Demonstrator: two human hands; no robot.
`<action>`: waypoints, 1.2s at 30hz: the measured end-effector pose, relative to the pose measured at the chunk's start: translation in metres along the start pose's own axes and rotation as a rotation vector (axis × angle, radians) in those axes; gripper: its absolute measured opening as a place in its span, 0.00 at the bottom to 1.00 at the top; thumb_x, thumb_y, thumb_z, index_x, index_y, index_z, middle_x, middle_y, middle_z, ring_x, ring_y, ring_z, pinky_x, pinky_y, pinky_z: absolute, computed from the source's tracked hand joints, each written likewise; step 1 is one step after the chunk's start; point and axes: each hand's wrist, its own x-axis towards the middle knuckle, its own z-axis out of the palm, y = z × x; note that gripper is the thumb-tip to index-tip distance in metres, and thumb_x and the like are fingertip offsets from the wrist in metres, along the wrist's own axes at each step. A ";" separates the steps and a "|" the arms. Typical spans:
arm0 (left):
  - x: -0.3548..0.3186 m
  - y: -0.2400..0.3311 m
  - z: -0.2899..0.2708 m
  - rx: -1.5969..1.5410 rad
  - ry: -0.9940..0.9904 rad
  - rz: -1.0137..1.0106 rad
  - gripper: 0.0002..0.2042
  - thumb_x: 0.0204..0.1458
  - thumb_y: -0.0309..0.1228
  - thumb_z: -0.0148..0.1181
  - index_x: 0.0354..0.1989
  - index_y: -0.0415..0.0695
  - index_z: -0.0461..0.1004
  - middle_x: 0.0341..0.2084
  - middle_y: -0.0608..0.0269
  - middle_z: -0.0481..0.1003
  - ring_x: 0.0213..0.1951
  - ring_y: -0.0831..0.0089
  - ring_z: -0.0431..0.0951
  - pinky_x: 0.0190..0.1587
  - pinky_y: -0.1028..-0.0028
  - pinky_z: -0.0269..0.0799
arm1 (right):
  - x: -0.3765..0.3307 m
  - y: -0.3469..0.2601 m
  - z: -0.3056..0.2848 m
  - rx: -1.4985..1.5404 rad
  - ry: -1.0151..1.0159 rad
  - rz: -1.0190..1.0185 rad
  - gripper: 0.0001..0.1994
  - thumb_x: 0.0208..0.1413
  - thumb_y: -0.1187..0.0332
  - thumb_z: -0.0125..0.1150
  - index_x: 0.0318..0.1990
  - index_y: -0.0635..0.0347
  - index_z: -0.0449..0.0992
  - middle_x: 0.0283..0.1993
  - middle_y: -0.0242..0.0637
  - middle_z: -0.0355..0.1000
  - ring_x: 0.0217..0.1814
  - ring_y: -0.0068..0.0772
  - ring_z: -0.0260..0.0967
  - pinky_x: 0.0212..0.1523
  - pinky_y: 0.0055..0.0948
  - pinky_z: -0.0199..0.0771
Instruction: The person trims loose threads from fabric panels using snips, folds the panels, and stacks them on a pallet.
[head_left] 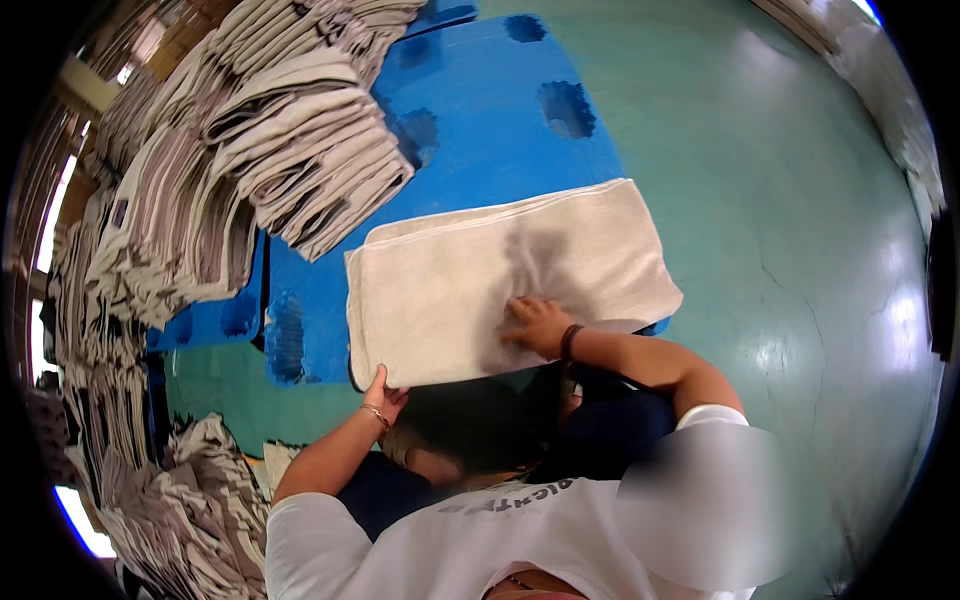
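Towel (500, 285), cream, folded, lying across near edge of blue pallet (500, 130). Left hand (385, 395) pinching towel's near-left corner, fingers clamped on it. Right hand (538, 325) pressing flat mid-towel, fingers spread. Stacked folded towels (290, 150) crowding pallet's far-left corner; more piles (170, 500) sitting on green floor (780, 200).
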 end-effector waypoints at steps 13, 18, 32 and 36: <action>-0.091 0.117 0.108 -0.299 -0.288 0.446 0.22 0.37 0.23 0.54 0.45 0.36 0.62 0.43 0.55 0.66 0.46 0.61 0.65 0.49 0.64 0.60 | 0.003 -0.035 0.011 0.085 0.057 0.117 0.23 0.44 0.66 0.51 0.52 0.37 0.60 0.60 0.45 0.46 0.61 0.46 0.41 0.51 0.46 0.50; -0.129 0.113 0.205 0.032 -0.491 0.868 0.23 0.33 0.18 0.54 0.45 0.34 0.63 0.39 0.55 0.69 0.39 0.64 0.70 0.45 0.67 0.65 | 0.033 0.022 0.036 1.505 0.551 0.360 0.11 0.50 0.67 0.46 0.42 0.53 0.66 0.35 0.34 0.68 0.36 0.27 0.64 0.36 0.24 0.63; -0.046 -0.083 0.287 1.616 -0.895 1.509 0.23 0.33 0.31 0.59 0.41 0.47 0.61 0.56 0.55 0.49 0.58 0.57 0.47 0.57 0.66 0.47 | -0.144 0.103 0.035 1.792 1.176 0.895 0.14 0.54 0.67 0.44 0.47 0.59 0.63 0.37 0.34 0.68 0.30 0.18 0.64 0.23 0.15 0.61; -0.048 -0.075 0.286 1.363 -0.966 1.484 0.22 0.37 0.22 0.52 0.45 0.47 0.61 0.52 0.52 0.56 0.55 0.54 0.54 0.55 0.64 0.50 | -0.140 0.097 0.024 1.370 1.049 1.162 0.17 0.50 0.61 0.50 0.42 0.63 0.66 0.30 0.33 0.67 0.28 0.16 0.61 0.23 0.16 0.58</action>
